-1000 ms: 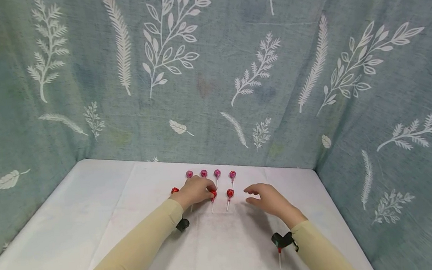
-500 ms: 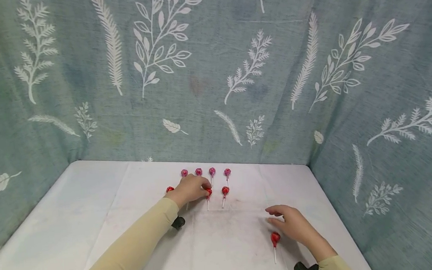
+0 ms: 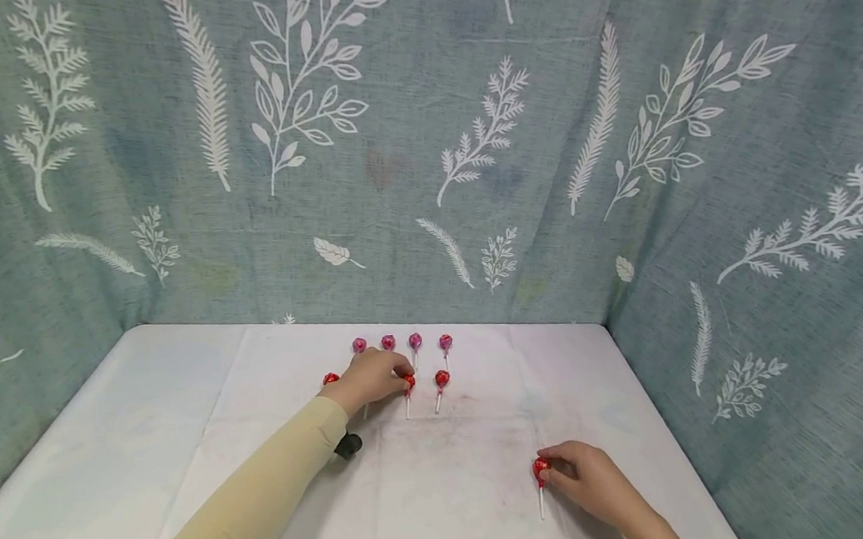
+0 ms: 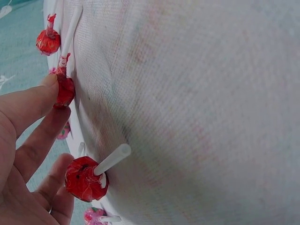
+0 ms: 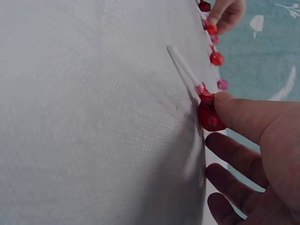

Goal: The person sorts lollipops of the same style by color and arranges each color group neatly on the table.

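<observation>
My left hand [image 3: 367, 380] pinches the wrapped head of a red lollipop [image 3: 409, 382] in the nearer row, thumb on one side and forefinger on the other. Its white stick points toward me. In the left wrist view a second red lollipop [image 4: 86, 179] lies by the lower fingers. My right hand [image 3: 595, 482] has thumb and forefinger around the head of another red lollipop [image 3: 540, 467], apart from the rows at the front right. The right wrist view shows the thumb against its wrapper, the other fingers spread below it.
Behind the left hand runs a row of pink lollipops [image 3: 415, 340], sticks toward me. Red lollipops stand either side of that hand, one at right [image 3: 442, 378] and one at left [image 3: 331, 378] partly hidden. A patterned curtain [image 3: 379, 164] borders the white table [image 3: 447, 485].
My right hand has moved down and toward me from beside the rows, and now pinches the separate red lollipop. The left hand stays on its lollipop. The view has shifted slightly right.
</observation>
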`<state>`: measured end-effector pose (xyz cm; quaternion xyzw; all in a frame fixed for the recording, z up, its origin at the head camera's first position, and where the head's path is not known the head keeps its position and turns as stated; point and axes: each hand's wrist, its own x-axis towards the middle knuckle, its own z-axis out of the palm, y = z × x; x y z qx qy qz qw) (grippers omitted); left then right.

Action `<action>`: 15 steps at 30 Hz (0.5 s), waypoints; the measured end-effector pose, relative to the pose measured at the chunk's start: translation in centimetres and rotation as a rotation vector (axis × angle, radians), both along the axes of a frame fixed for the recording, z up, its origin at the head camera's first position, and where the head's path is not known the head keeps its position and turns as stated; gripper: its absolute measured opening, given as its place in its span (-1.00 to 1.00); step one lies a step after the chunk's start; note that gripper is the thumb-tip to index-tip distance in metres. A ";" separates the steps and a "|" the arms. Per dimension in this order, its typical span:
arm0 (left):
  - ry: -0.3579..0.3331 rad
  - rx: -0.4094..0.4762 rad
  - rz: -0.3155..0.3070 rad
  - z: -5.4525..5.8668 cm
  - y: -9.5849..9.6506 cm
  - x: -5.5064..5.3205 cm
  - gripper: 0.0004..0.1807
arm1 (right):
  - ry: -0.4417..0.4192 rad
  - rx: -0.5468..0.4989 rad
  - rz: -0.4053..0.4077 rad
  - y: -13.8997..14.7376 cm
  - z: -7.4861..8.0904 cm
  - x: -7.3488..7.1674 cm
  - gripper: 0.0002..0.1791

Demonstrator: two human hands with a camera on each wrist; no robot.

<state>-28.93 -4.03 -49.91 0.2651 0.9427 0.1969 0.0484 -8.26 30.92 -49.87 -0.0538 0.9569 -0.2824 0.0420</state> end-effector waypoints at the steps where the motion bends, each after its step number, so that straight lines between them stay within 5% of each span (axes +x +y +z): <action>1: -0.001 0.000 0.002 0.0 0.0 0.0 -0.83 | 0.009 0.012 0.004 0.0 0.0 0.0 -0.66; 15: -0.015 0.002 0.003 0.4 0.0 0.2 -0.81 | -0.046 -0.002 -0.008 0.1 0.4 -1.0 -0.71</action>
